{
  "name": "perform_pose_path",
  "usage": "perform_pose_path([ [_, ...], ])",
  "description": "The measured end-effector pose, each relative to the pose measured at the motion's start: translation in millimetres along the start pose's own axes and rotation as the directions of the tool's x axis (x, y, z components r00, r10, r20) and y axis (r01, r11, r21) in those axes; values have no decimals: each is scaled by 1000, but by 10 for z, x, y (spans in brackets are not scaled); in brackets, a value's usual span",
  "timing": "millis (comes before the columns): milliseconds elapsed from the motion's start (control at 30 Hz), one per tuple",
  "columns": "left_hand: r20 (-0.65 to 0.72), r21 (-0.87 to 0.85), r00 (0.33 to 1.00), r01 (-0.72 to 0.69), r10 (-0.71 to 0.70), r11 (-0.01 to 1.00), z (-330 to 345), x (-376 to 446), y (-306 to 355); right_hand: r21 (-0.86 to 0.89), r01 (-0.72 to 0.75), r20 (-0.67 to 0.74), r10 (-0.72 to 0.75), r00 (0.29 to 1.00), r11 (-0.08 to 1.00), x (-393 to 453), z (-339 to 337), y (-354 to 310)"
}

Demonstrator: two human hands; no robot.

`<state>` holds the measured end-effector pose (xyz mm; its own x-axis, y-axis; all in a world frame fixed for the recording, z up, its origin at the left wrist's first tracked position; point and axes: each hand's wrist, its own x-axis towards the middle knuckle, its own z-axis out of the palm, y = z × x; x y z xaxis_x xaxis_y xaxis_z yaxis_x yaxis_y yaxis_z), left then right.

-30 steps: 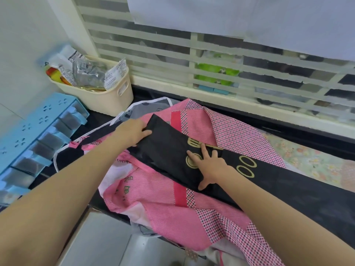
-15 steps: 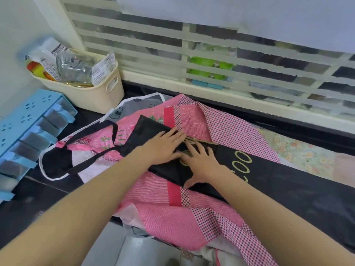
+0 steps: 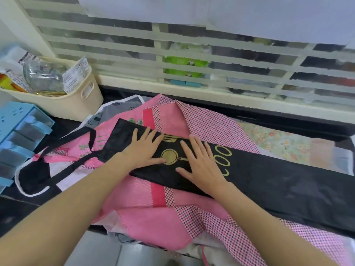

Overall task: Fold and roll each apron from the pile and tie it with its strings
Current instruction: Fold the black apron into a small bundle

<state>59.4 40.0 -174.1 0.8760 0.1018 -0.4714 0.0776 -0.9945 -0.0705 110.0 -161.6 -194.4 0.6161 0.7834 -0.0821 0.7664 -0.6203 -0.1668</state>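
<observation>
while a cream basket (image 3: 76,104) and blue organizer (image 3: 21,135) sit beyond the left hand (image 3: 145,150), it and the right hand (image 3: 199,164) press flat, fingers spread, on the folded black apron (image 3: 269,181) atop the pink apron pile (image 3: 146,214).

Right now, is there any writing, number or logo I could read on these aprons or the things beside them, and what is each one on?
"OO": two gold rings printed on the folded black apron, partly covered by the right hand; a gold round emblem sits beside them.
Green marks on the pink checked apron: blurred, unreadable.
Print on the crumpled packets in the cream plastic basket: too small to read.
</observation>
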Motion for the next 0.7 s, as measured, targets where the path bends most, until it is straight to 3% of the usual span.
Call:
perform_pose_path([
  [67,-139,-26,989,-45,41,999,-88,56,220,16,-195,-7,195,981,981,-89,-53,184],
  [133,-187,-10,970,-158,154,987,-153,150,591,6,-282,38,282,959,959,-200,-45,377],
  [267,-25,52,946,-321,323,946,-160,322,1253,-65,-361,224,366,903,930,-463,54,653],
  [433,201,183,955,-255,218,949,-274,439,1459,-33,-455,326,440,837,890,-702,65,875],
  [567,235,276,965,-177,112,945,-322,479,1588,-26,-566,354,537,766,824,-1044,-1,1229],
  [700,226,364,974,-69,-16,929,-367,478,1697,-66,-571,340,557,758,818,-1511,-16,1517],
])
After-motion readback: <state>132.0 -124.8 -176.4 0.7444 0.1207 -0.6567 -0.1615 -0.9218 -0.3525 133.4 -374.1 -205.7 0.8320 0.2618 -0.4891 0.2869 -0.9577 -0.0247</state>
